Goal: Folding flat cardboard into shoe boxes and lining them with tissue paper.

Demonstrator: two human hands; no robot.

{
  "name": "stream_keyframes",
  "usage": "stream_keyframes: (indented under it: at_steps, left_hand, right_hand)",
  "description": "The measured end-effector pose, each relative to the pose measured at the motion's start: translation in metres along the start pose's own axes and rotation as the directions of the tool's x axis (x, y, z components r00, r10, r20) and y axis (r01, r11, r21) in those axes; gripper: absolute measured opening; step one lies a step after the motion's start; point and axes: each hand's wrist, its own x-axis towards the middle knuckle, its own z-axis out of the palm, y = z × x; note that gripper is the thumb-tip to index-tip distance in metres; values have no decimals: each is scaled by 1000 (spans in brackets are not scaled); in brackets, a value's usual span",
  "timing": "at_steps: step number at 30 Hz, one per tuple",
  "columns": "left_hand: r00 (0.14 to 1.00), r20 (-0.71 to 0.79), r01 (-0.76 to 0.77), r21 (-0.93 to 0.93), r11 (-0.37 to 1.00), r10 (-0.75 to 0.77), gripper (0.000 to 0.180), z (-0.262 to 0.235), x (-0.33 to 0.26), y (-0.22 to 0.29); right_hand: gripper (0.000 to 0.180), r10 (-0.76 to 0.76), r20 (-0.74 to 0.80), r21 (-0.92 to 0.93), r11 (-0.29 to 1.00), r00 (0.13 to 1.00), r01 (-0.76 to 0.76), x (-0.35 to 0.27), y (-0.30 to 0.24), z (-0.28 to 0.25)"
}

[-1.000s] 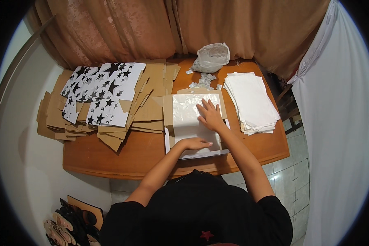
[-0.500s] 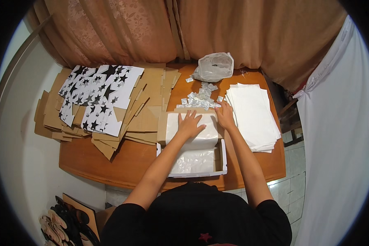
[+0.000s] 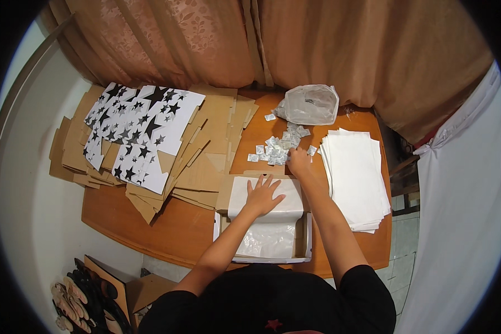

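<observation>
Close to my body lies an opened cardboard box (image 3: 307, 245), white outside and brown inside. White, slightly sheer paper (image 3: 240, 195) runs from its raised flap down into the box, over shiny, crinkled material (image 3: 267, 239). My left hand (image 3: 263, 199) rests flat on that paper with its fingers spread. Beyond the box, small silvery-white square packets (image 3: 275, 147) lie in a loose heap. My right hand (image 3: 299, 160) is at the heap's right edge, its fingers bent and drawn together against the packets. Whatever sits between those fingertips is hidden.
Flat brown cardboard blanks (image 3: 206, 172) are stacked on the left, with star-printed white pieces (image 3: 139, 133) on top. To the right is a stack of white paper sheets (image 3: 356, 178). A translucent plastic bag (image 3: 312, 106) stands at the back of the wooden table (image 3: 150, 222), before brown curtains.
My right hand has gone from the box's far right corner to the packets, its fingers closing there. My left hand stays on the paper. The whole view has shifted slightly.
</observation>
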Motion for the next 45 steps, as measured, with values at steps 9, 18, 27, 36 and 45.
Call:
stream_keyframes:
  at_steps: [9,18,27,36,45]
  left_hand:
    - [971,-237,-48,-34,998,38,62,2,-10,-1]
    - [889,-433,123,-92,988,-151,63,-35,-42,-11]
    - [809,-428,314,-266,911,-403,59,-43,-60,-41]
    - [840,-315,356,-291,888,-441,65,-49,-55,-41]
    - [838,-309,130,-689,713,-450,73,-41,-55,-53]
  right_hand:
    - [18,72,-161,243,970,984,-31,-21,20,-17]
    - [17,93,-300,705,692,949,155,-94,-10,-80]
    - [19,-263,-77,617,745,962,253,-188,-37,-66]
    - [47,278,-141,233,942,950,-241,-163,-7,-62]
    - [63,365,-1,278,894,931,-351,-159,-16,-69]
